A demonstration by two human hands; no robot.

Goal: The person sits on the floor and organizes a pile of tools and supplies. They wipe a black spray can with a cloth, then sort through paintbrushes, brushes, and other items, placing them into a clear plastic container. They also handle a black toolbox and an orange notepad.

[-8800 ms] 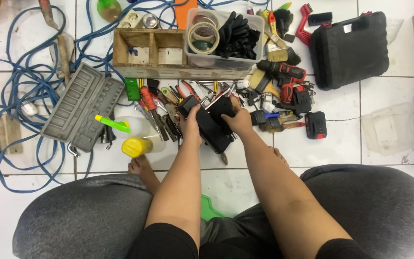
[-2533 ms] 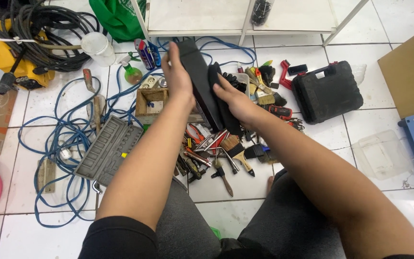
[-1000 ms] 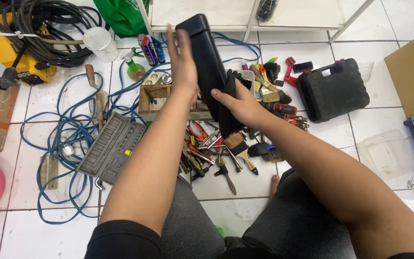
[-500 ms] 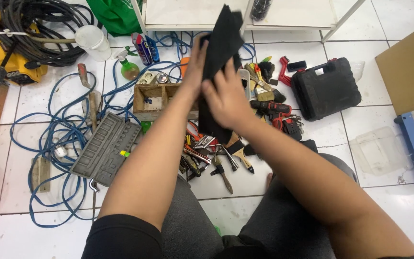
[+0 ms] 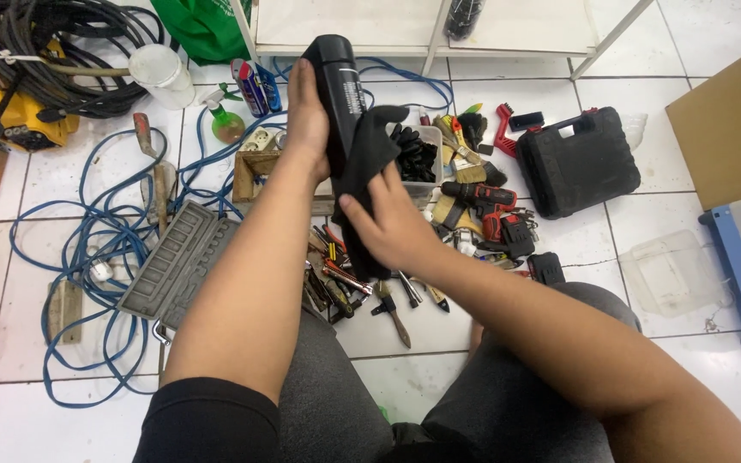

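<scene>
A: In the head view, what do the two hands hold?

B: The left hand [image 5: 306, 120] is wrapped around a long black cylindrical case with rounded ends [image 5: 340, 86], gripping it from its nine o'clock side, raised above the floor clutter. The right hand [image 5: 388, 227] presses a black cloth [image 5: 366, 171] against the case's lower half, fingers closed on the fabric.

A: And where does the case sit in the view?

B: Just above centre, at about twelve o'clock from the person's knees, tilted slightly with its top towards eleven o'clock.

A: What lies around it?

B: At three o'clock from the hands, a black hard plastic tool case [image 5: 578, 163] rests on the white tiled floor [image 5: 679, 94]. Between them lies a red and black cordless drill [image 5: 484, 193]. At six o'clock, under the right hand, a heap of pliers and screwdrivers [image 5: 345, 279] is spread out. At eight o'clock sits a grey socket tray [image 5: 177, 266], ringed by a blue coiled cable [image 5: 87, 249]. At ten o'clock stands a green spray bottle [image 5: 225, 123]. Behind the hands, a small wooden box [image 5: 255, 171] is partly hidden by the left forearm.
</scene>
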